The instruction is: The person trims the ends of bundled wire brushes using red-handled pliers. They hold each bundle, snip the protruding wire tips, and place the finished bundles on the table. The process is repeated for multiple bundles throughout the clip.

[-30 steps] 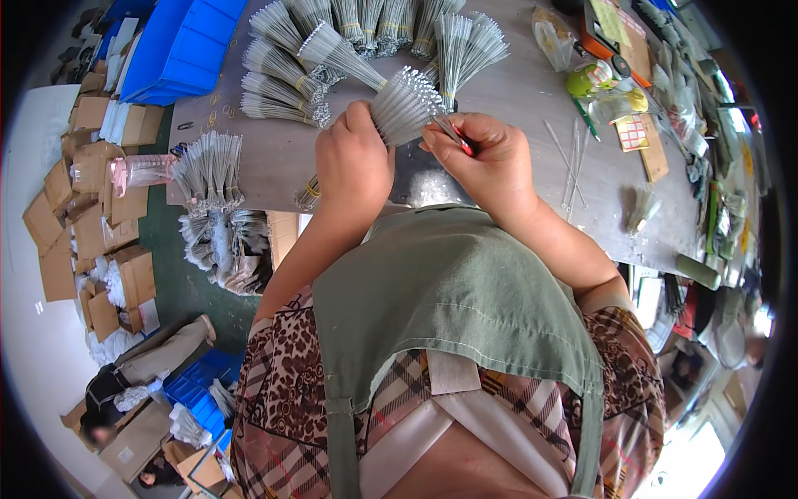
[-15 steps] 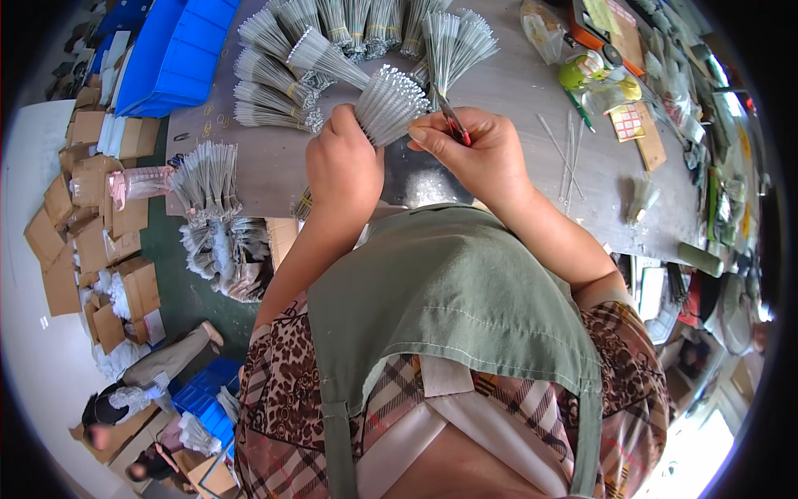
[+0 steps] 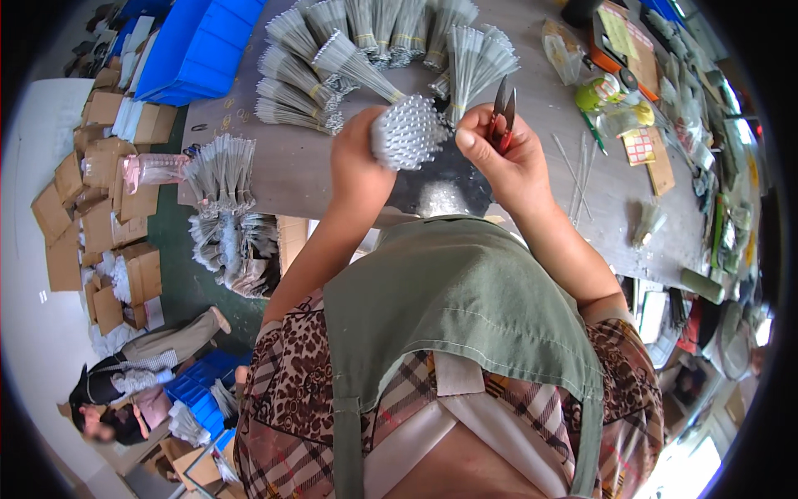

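Green apron [image 3: 465, 308] nearest, over a spotted top. Just past it, left hand [image 3: 359, 162] with fingers wrapped tight round a silver bundle of thin wires [image 3: 407, 131], held up over the grey surface [image 3: 307, 170]. Right hand [image 3: 503, 150] just beside the bundle, fingers closed round small red-handled snips [image 3: 504, 112], blades pointing up and a little apart. Farther back on the surface, many more tied wire bundles [image 3: 332, 62] fanned out in a row. Blue bins [image 3: 195, 50] off to the far left.
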`<state>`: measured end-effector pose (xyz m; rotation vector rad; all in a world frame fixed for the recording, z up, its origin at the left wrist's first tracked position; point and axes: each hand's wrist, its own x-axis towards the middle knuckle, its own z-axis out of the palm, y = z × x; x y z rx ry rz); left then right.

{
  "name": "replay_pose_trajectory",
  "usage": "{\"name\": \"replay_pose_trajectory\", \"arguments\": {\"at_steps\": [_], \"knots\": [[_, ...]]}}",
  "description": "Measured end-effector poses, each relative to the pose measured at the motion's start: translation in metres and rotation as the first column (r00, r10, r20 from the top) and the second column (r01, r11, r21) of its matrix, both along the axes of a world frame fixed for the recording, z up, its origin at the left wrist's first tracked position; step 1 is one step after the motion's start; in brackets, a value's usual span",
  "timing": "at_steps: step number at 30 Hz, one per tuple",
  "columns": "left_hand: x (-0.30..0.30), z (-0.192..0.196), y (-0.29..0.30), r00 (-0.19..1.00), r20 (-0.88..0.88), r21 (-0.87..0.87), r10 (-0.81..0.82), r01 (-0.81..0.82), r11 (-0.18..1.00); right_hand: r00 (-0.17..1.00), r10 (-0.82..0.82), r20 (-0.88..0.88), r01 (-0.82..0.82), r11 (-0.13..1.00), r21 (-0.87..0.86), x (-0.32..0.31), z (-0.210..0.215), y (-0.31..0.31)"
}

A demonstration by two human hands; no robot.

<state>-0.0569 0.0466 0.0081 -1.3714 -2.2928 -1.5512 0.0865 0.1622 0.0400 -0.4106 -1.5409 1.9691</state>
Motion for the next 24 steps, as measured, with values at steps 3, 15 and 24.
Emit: {"name": "replay_pose_trajectory", "arguments": {"at_steps": [3, 15, 24], "knots": [[-0.002, -0.013, -0.004, 0.962, 0.258, 0.029, -0.093, 0.089, 0.996, 0.993, 0.06, 0.106, -0.072, 0.991, 0.113, 0.001, 0.001, -0.005], [0.001, -0.009, -0.012, 0.912, 0.388, -0.032, -0.131, 0.156, 0.987, 0.981, 0.129, 0.145, -0.149, 0.98, 0.134, 0.0, 0.003, -0.008], [-0.007, 0.04, -0.025, 0.945, -0.218, -0.38, -0.245, 0.149, 0.913, 0.943, 0.217, 0.252, -0.301, 0.88, 0.368, -0.001, 0.032, 0.02]]}}
